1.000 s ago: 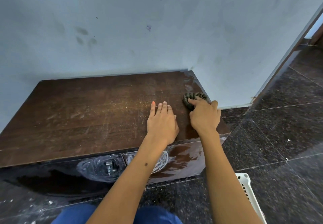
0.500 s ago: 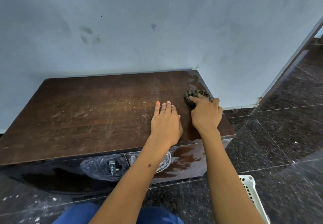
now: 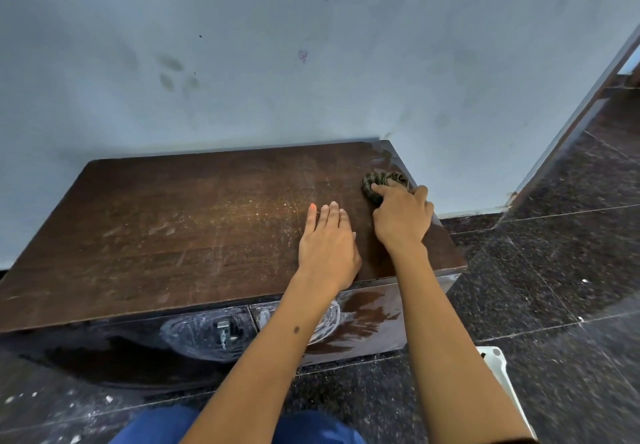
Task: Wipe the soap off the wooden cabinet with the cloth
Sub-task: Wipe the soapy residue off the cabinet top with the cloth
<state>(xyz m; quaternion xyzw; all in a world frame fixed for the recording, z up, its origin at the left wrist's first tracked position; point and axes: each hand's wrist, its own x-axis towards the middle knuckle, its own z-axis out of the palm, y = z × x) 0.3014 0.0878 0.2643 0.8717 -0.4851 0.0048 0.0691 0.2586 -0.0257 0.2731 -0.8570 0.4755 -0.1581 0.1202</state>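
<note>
head | cloth [image 3: 382, 184]: dark, bunched | under right hand [image 3: 401, 217] | cabinet [image 3: 173, 229] streaked

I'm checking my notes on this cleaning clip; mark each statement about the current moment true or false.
1. The right hand holds the cloth on the cabinet top. True.
2. The left hand grips a spray bottle. False: it lies flat on the cabinet top, holding nothing.
3. The cloth is near the cabinet's right rear corner. True.
4. The cabinet front is dry and clean. False: white soapy smears show there.
</note>
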